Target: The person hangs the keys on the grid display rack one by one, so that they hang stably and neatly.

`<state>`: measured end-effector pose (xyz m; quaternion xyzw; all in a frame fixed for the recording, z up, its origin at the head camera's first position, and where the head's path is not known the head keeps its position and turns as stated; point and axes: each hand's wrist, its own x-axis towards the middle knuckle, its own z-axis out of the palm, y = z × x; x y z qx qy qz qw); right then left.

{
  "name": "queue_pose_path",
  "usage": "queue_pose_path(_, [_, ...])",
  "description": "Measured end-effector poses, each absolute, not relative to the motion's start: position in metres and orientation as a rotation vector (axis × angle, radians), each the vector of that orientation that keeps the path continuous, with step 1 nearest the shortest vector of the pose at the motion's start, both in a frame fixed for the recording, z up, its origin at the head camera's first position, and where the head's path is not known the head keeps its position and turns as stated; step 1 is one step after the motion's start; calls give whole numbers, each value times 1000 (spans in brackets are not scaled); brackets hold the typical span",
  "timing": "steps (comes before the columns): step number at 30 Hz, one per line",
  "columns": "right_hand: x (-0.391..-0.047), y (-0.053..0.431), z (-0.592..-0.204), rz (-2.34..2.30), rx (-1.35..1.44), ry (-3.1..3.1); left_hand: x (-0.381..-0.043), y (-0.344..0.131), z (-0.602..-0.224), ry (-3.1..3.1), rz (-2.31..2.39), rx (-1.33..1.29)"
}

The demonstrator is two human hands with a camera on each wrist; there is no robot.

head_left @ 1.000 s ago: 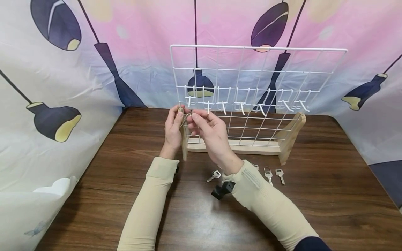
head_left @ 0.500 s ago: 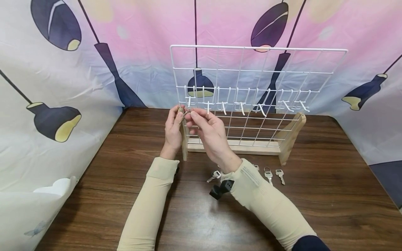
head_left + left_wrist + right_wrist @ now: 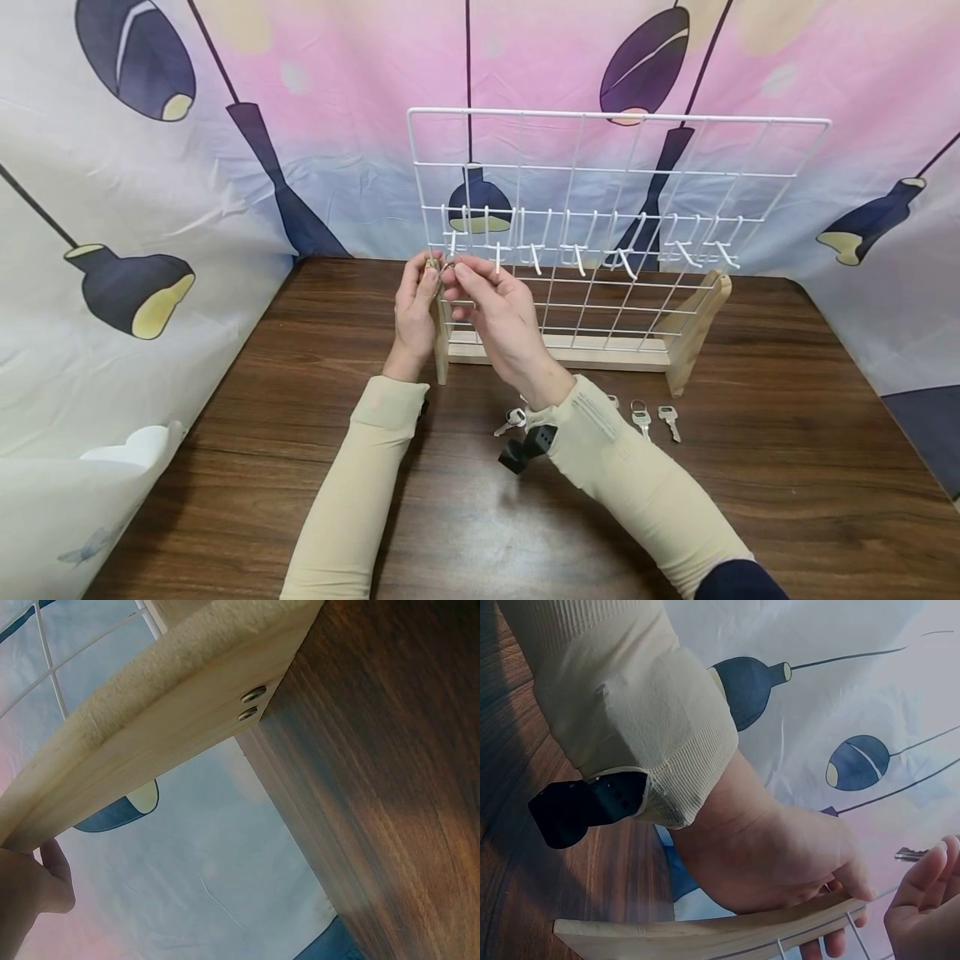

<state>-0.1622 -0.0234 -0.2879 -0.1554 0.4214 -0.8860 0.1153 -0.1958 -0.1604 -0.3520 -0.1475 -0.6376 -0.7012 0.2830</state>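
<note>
In the head view, my left hand (image 3: 415,312) grips the top of the rack's left wooden upright (image 3: 441,350). The left wrist view has that upright (image 3: 142,735) crossing the frame, with the left fingers (image 3: 56,877) behind its end. My right hand (image 3: 504,317) pinches a small metal key between thumb and fingers, just below the leftmost white hook (image 3: 453,242). From the right wrist view, the toothed key blade (image 3: 910,855) sticks out past the right fingertips (image 3: 930,874). The fingers cover most of the key. A thin ring (image 3: 448,267) shows between the hands.
A white wire grid (image 3: 618,172) stands on a wooden base (image 3: 585,357), with several white hooks in a row. Several keys lie on the brown table before it, including one with a ring (image 3: 641,417) and one at the right (image 3: 670,421). Printed cloth (image 3: 337,125) hangs behind.
My right hand has shifted slightly up and left with the key, bringing its ring closer beneath the leftmost hook. The left hand keeps its grip on the upright.
</note>
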Motion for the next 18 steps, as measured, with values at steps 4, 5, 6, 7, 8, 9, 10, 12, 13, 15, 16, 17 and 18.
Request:
queue_pose_path(4, [-163, -24, -287, -2596, -432, 1226, -195, -160, -351, -1718, -1887, -388])
queue_pose_path(5, [-163, -24, -287, -2596, -424, 1225, -194, -160, -350, -1724, -1892, -387])
queue_pose_path(6, [-163, -24, -287, -2596, -418, 1222, -193, -160, -349, -1731, -1894, -386])
queue_pose_path(7, [-163, -24, -287, -2596, -410, 1220, -192, -160, -348, -1737, -1895, -386])
queue_pose_path(8, [-163, -24, -287, -2595, -407, 1218, -192, -159, -347, -1743, -1898, -388])
queue_pose_path(9, [-163, -23, -287, -2595, -402, 1216, -192, -159, -346, -1747, -1897, -389])
queue_pose_path(10, [-163, -23, -287, -2596, -398, 1215, -191, -159, -346, -1754, -1892, -391])
queue_pose_path(12, [-163, -23, -288, -2599, -391, 1219, -191, -159, -345, -1758, -1887, -390])
queue_pose_path(13, [-163, -23, -288, -2601, -385, 1223, -191, -159, -345, -1758, -1884, -389])
queue_pose_path(15, [-163, -23, -289, -2603, -368, 1232, -192, -159, -346, -1753, -1880, -387])
queue_pose_path(16, [-163, -22, -290, -2601, -358, 1239, -192, -159, -347, -1749, -1877, -386])
queue_pose_path(17, [-163, -22, -290, -2597, -344, 1250, -192, -160, -348, -1742, -1876, -386])
queue_pose_path(18, [-163, -22, -291, -2588, -331, 1263, -193, -160, -349, -1736, -1876, -385])
